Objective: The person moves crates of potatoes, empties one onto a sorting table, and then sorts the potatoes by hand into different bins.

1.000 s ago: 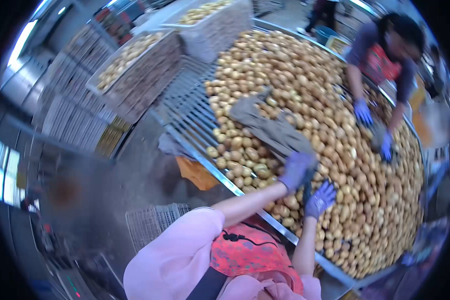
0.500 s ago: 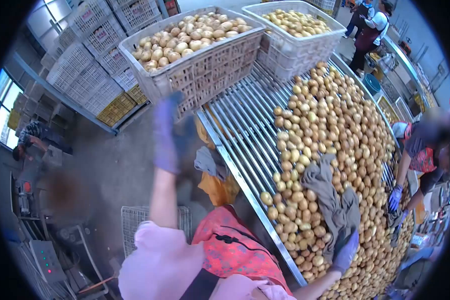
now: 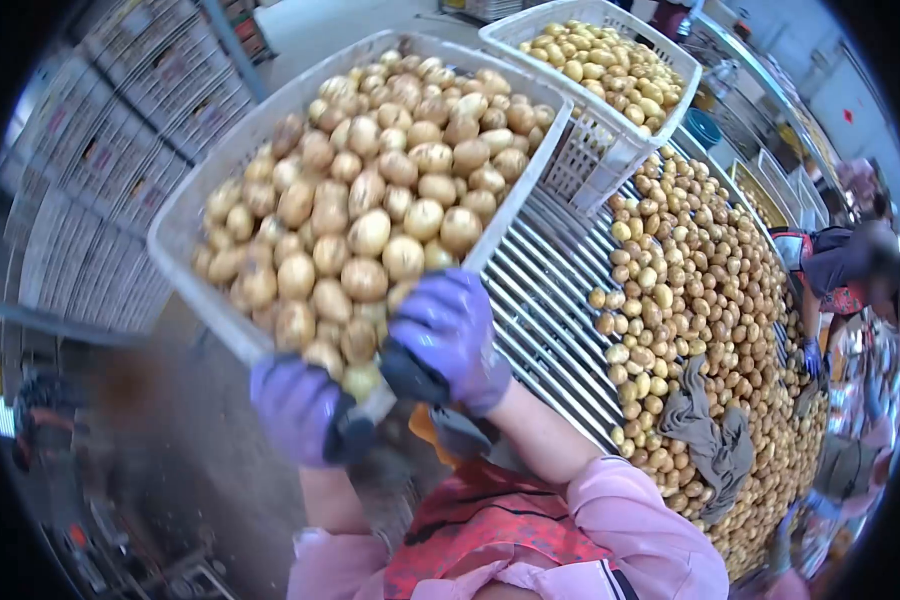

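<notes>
A large white plastic crate heaped with potatoes fills the middle of the view, its far end toward the roller table. My left hand in a purple glove grips the crate's near rim at the lower corner. My right hand, also purple-gloved, grips the same near rim a little further right. The crate sits tilted, near edge low toward me. I wear a pink top and a red patterned apron.
A second white crate of potatoes stands behind. Potatoes cover the roller table's right part, with a grey cloth on them. A person in purple gloves works at the far side. Stacked empty crates stand at left.
My left hand came down from the air and my right hand let go of the grey cloth; both now grip the crate's near rim, and the view has swung toward the crate.
</notes>
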